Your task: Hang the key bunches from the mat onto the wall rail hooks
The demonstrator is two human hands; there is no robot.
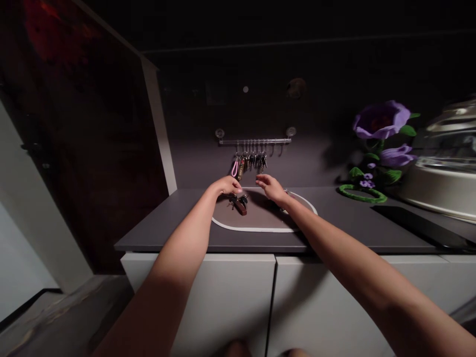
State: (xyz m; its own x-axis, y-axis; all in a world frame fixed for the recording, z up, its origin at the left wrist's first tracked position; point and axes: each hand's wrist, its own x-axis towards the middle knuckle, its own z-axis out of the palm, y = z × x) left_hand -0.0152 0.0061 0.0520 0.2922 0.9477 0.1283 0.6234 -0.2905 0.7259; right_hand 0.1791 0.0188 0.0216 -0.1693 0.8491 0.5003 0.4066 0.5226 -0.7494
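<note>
Two bare hands, left [229, 185] and right [270, 187], reach over keys [240, 203] on an oval mat [256, 229] atop a dark counter [186, 218], above white cabinets [238, 297]. Right grip: fingers apart, empty; left: unclear.

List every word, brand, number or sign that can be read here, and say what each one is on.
No text can be read for certain.
Tan hanging tag: letter-like marks, too small and blurred to read.
Brown fob on the mat: no lettering I can make out.
</note>
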